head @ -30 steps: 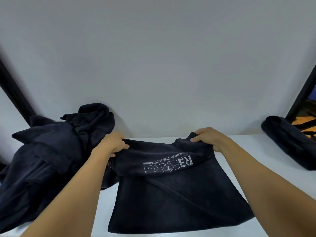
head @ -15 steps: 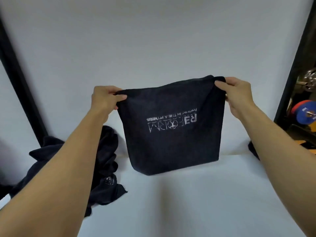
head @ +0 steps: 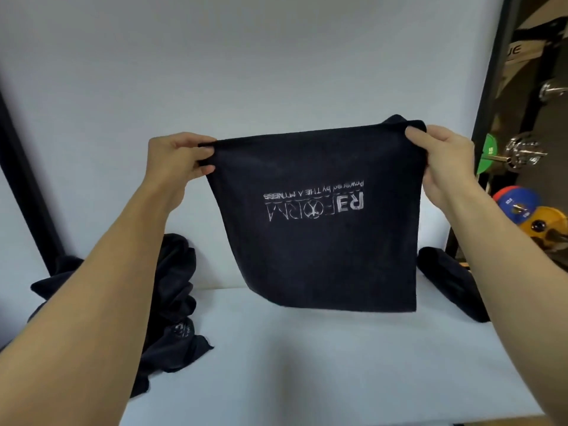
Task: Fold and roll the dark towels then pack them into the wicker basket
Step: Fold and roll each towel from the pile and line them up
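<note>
A dark towel [head: 319, 250] with an upside-down white logo hangs in the air above the white table [head: 307, 364], doubled over along its top edge. My left hand [head: 178, 158] pinches its upper left corner. My right hand [head: 442, 161] pinches its upper right corner. The towel's bottom edge hangs just above the table. A heap of loose dark towels [head: 172, 302] lies at the left. A rolled dark towel [head: 448, 281] lies at the right. No wicker basket is in view.
A white wall [head: 276, 72] stands right behind the table. Black frame posts [head: 488, 118] rise on both sides. Coloured weight plates [head: 522, 210] and a barbell sit beyond the right post.
Both hands lifted the towel off the table and stretched it out in the air between them. Since half a second ago it has stayed held up, and the view shifted slightly.
</note>
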The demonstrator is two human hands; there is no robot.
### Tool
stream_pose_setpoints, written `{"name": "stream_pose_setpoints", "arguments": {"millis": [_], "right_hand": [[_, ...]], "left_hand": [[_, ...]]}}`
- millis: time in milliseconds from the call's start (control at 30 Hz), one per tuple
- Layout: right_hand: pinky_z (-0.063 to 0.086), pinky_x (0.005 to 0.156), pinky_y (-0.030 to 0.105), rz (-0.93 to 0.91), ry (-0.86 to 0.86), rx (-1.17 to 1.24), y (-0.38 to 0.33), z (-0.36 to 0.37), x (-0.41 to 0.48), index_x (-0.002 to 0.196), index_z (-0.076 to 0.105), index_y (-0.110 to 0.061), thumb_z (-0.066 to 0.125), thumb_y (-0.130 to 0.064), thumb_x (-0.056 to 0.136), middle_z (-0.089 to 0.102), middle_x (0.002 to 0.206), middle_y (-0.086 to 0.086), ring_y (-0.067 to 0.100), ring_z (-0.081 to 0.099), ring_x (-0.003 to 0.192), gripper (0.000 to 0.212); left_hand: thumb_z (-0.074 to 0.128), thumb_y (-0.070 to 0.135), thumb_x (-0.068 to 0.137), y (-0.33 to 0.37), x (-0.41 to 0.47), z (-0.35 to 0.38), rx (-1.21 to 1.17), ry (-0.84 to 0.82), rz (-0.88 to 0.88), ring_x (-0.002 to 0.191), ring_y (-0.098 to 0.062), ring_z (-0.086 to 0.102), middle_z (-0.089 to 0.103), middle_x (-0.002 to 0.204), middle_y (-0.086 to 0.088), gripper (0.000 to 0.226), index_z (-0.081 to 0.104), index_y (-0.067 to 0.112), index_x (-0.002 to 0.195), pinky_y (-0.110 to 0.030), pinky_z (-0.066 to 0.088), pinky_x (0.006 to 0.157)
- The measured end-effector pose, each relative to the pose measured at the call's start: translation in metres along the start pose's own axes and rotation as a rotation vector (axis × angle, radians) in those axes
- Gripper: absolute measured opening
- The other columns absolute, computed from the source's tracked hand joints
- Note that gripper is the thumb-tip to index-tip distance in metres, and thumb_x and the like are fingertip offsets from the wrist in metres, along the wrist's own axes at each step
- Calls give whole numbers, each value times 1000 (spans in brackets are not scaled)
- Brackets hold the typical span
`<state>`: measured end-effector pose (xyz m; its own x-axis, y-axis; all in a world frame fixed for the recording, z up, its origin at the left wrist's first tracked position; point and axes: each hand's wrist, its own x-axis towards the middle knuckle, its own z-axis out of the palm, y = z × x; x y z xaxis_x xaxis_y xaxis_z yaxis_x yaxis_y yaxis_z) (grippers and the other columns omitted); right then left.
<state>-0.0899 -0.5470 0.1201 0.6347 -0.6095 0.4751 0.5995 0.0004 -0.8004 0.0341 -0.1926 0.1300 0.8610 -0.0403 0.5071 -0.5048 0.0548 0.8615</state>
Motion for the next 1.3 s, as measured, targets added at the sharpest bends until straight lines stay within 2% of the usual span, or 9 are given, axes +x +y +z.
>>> {"name": "stream_pose_setpoints", "arguments": {"millis": [267, 400, 567, 700, 800, 967, 1100, 1200, 1300], "right_hand": [[56, 71, 24, 199, 17, -12, 48, -18, 3, 98, 71, -7, 72, -5, 84, 76, 85, 3, 14, 73, 79, 14], [51, 70, 22, 153, 23, -16, 54, -21, 9, 93, 71, -11, 73, -7, 83, 74, 87, 0, 11, 69, 78, 11], [36, 54, 19, 113, 17, -1, 44, -26, -9, 78, 65, -14, 67, 3, 83, 70, 72, -4, 8, 58, 63, 18], [40, 53, 17, 157, -23, -16, 54, -47, -53, 73, 56, -15, 51, 15, 84, 63, 64, -6, 6, 57, 59, 32], [43, 53, 18, 305, -212, -95, 72, -73, -95, 89, 56, -15, 42, 21, 83, 67, 72, -2, 7, 60, 65, 40], [49, 81, 35, 694, -519, -338, 105, -116, -139, 114, 63, -6, 56, 14, 84, 70, 106, 18, 26, 67, 95, 37], [50, 84, 36, 632, -312, -344, 127, -116, -120, 113, 65, -6, 62, 3, 88, 72, 108, 18, 24, 70, 97, 27], [52, 87, 38, 557, -173, -430, 151, -107, -88, 110, 66, -14, 66, -4, 88, 74, 104, 12, 21, 70, 96, 24], [47, 77, 30, 552, -98, -567, 187, -99, -63, 107, 66, -18, 72, -12, 85, 73, 102, 8, 19, 66, 94, 24]], "left_hand": [[60, -10, 84, -48, 6, 18, 70, -36, -246, 75, -18, 59, 62, 81, -8, 21, 74, 6, 86, -35, 60, 84], [54, -7, 82, -47, 11, 28, 41, 41, -144, 80, -18, 61, 68, 83, -6, 26, 74, 10, 81, -32, 57, 85], [49, -3, 81, -32, -4, 24, 34, 36, -56, 80, -17, 60, 67, 81, -2, 28, 70, 14, 74, -29, 56, 81], [47, -5, 83, -59, -44, 0, 52, -132, -143, 81, -21, 61, 68, 81, -6, 32, 73, 12, 72, -33, 53, 76], [44, -9, 84, -100, -79, -15, 113, -319, -302, 79, -27, 58, 66, 76, -12, 36, 74, 6, 70, -37, 51, 74], [54, 5, 75, -156, -113, -29, 292, -714, -621, 84, -24, 61, 70, 90, -15, 23, 75, 3, 85, -32, 53, 74], [49, -7, 90, -181, -96, -9, 278, -514, -593, 92, -24, 62, 72, 102, -14, 30, 75, 5, 97, -36, 53, 82], [50, -10, 89, -198, -68, 16, 306, -290, -519, 87, -24, 63, 70, 95, -12, 31, 73, 11, 93, -31, 55, 76], [58, -8, 85, -236, -42, 37, 360, -183, -535, 84, -25, 65, 72, 96, -14, 29, 72, 18, 83, -35, 56, 81]]}}
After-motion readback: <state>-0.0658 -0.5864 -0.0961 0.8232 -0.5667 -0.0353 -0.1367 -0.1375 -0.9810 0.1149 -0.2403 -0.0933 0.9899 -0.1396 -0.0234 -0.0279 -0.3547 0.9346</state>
